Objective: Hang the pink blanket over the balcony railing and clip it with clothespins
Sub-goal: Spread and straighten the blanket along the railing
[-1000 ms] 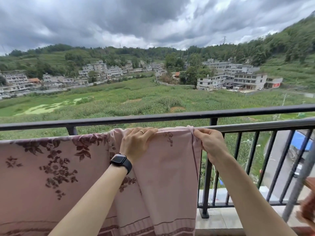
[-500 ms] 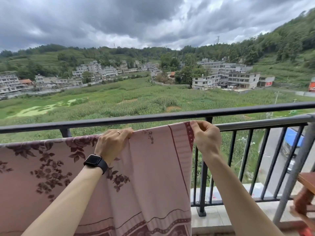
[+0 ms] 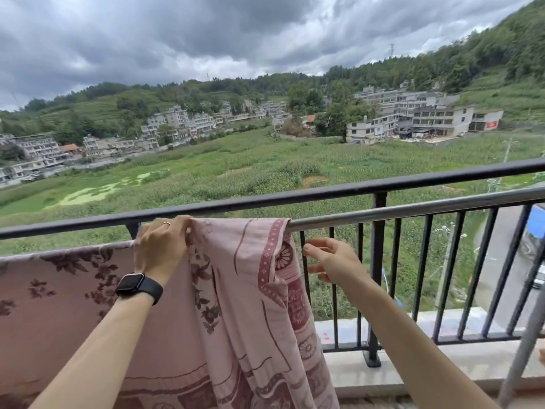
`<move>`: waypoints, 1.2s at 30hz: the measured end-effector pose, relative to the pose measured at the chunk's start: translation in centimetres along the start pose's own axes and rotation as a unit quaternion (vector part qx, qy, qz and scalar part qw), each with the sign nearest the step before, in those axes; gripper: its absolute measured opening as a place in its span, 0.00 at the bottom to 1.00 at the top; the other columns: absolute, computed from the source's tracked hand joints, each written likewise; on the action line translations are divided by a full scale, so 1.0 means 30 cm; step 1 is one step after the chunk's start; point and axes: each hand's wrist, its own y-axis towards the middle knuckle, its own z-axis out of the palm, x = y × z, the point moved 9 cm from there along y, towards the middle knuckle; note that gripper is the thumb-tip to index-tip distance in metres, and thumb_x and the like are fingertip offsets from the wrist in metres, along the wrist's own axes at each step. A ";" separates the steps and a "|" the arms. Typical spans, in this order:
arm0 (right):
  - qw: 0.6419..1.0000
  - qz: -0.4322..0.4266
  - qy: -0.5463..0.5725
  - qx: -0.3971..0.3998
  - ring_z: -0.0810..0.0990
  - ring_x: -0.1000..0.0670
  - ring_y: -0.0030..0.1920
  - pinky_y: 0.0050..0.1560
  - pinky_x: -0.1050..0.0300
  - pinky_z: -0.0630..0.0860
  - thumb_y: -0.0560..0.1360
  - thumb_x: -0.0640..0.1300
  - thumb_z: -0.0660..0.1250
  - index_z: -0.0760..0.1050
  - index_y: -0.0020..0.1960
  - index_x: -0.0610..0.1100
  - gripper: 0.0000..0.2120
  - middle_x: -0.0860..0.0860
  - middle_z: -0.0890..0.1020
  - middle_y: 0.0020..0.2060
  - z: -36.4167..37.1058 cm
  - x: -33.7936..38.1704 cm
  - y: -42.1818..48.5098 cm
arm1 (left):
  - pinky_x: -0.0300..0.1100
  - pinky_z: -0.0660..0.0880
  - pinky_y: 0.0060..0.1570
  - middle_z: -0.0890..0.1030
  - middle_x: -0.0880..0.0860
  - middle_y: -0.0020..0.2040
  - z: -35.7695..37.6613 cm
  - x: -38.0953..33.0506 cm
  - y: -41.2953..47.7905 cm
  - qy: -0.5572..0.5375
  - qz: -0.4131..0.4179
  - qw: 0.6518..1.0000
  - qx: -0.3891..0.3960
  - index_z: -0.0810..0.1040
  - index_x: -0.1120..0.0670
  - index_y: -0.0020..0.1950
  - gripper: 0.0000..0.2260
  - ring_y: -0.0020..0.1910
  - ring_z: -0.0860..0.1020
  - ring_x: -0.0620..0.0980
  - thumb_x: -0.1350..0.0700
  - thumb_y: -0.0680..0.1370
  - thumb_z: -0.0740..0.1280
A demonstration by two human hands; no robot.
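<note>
Blanket (image 3: 236, 290) draped over railing (image 3: 413, 211), left hand (image 3: 160, 246) gripping it, right hand (image 3: 333, 261) relaxed

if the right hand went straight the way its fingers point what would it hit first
Probably the hanging right edge of the pink blanket, just left of the right hand. A thin railing bar shows between them but seems farther back; depth unclear.

The pink blanket (image 3: 73, 305), printed with dark red flowers and a patterned border, hangs over the lower silver bar of the railing (image 3: 398, 211), its right end bunched in loose folds.
</note>
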 end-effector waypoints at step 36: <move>0.856 -0.359 -0.363 0.078 0.80 0.46 0.47 0.47 0.53 0.78 0.81 0.44 0.64 0.78 0.54 0.39 0.09 0.44 0.81 0.51 0.522 0.542 0.167 | 0.32 0.61 0.21 0.72 0.51 0.34 -0.319 0.117 0.068 -0.115 -0.098 0.985 0.079 0.68 0.61 0.58 0.07 0.24 0.66 0.43 0.66 0.82 0.53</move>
